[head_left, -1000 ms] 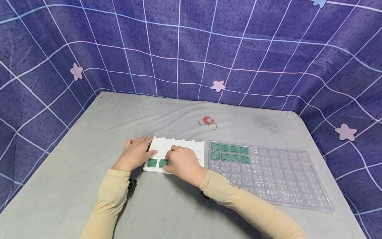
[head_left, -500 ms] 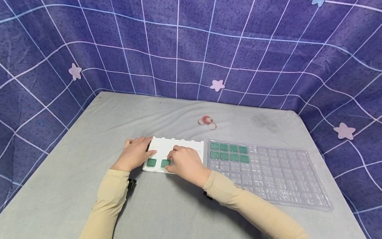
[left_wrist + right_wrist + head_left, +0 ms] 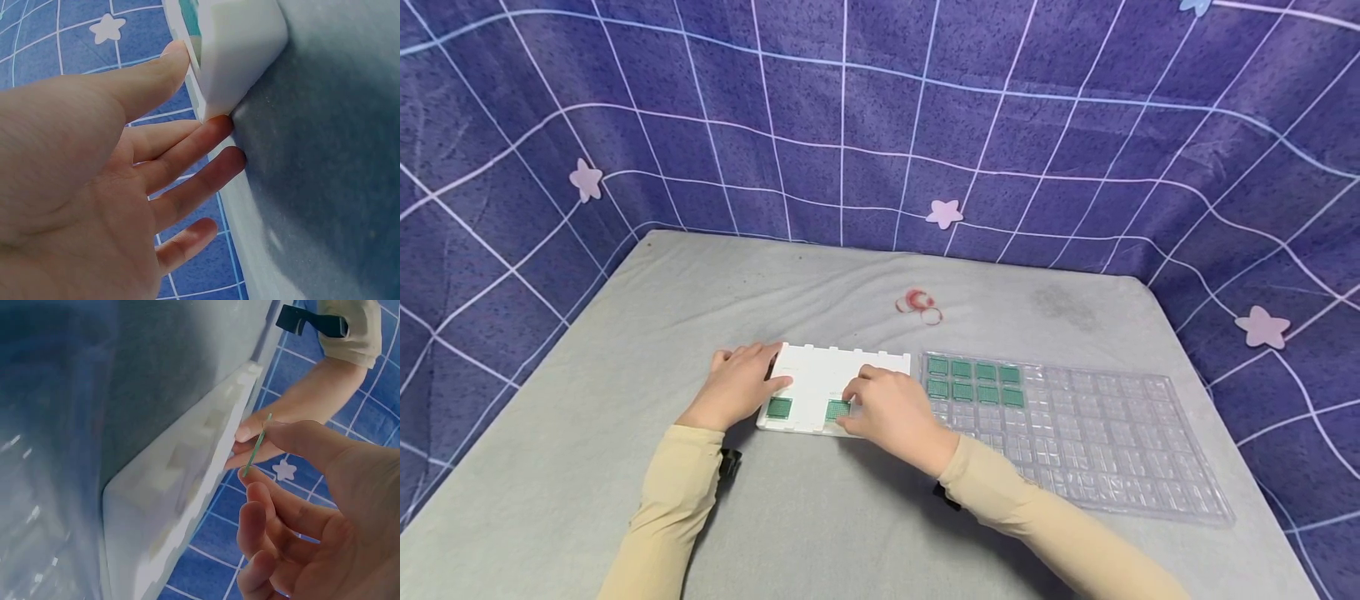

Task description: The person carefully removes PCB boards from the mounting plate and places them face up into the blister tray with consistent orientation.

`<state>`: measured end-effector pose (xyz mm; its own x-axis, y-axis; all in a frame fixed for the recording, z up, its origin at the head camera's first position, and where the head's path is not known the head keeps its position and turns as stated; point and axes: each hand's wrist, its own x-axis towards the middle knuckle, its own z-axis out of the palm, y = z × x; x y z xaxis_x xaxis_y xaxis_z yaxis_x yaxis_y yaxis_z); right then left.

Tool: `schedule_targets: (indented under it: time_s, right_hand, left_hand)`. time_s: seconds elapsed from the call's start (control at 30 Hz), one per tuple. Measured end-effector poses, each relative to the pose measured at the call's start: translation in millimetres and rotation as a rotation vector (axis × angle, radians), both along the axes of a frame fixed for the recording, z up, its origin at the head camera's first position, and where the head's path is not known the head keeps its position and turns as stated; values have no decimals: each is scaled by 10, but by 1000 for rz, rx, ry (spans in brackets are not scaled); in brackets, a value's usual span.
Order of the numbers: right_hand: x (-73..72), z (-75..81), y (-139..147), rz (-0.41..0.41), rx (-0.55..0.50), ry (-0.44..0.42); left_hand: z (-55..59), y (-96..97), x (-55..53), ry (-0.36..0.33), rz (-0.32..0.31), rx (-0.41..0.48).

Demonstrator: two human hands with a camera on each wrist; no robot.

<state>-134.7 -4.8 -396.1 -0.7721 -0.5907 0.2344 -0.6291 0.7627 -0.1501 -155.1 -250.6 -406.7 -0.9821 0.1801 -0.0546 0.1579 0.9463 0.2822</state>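
A white slotted tray (image 3: 808,375) lies on the cloth-covered table in the head view. My left hand (image 3: 736,389) holds its left end, thumb over the top and fingers along the side; the left wrist view shows fingertips against the tray's wall (image 3: 240,56). Between thumb and index finger, my right hand (image 3: 897,417) pinches a small green circuit board (image 3: 837,410) over the tray's near side. Edge-on, that thin green board (image 3: 257,445) stands apart from the tray in the right wrist view. Another green circuit board (image 3: 779,408) sits in the tray's near left corner.
To the right lies a clear plastic blister tray (image 3: 1105,450) with many pockets. Two rows of green circuit boards (image 3: 975,380) fill its far left pockets. A purple gridded curtain (image 3: 880,108) hangs behind the table (image 3: 602,417) and at both sides.
My right hand has moved rightward along the white tray with the pinched circuit board, away from the board in the corner. The left hand has stayed in place.
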Motion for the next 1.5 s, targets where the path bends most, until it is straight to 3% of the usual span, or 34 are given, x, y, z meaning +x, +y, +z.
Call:
schedule_targets:
  time_s: [0.43, 1.0, 1.5]
  right_hand:
    - [26, 38, 403, -68, -91, -8]
    - [-21, -31, 883, -164, -46, -41]
    - [-52, -164, 1166, -194, -24, -106]
  left_hand:
    - [13, 1, 6, -19, 2, 13]
    - [7, -3, 4, -17, 0, 12]
    - [18, -1, 3, -22, 1, 20]
